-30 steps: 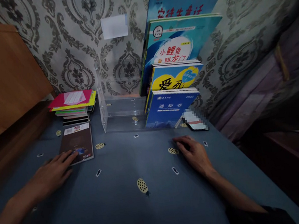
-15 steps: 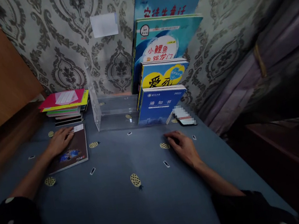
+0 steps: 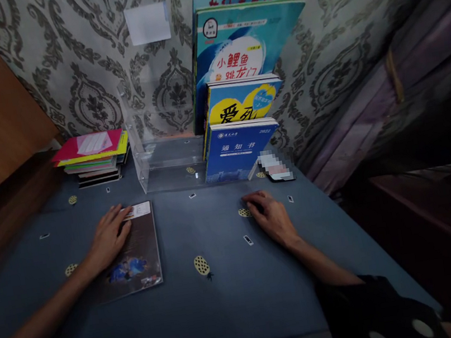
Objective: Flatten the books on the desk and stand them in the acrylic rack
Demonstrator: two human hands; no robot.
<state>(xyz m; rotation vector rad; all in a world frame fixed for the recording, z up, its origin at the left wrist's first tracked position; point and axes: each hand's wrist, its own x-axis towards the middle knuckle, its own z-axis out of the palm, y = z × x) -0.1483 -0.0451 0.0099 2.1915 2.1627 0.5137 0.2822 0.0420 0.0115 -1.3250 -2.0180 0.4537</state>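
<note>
Pressing brown book [image 3: 130, 256], blue "通知书" book [image 3: 237, 157]

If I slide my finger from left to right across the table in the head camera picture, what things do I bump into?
Stack of colourful books → left hand on the brown book → clear plastic book stand → blue upright book → right hand → phone.

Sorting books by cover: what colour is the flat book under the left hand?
Dark brown, with a white label at its top, on the flat book in the head view.
</note>
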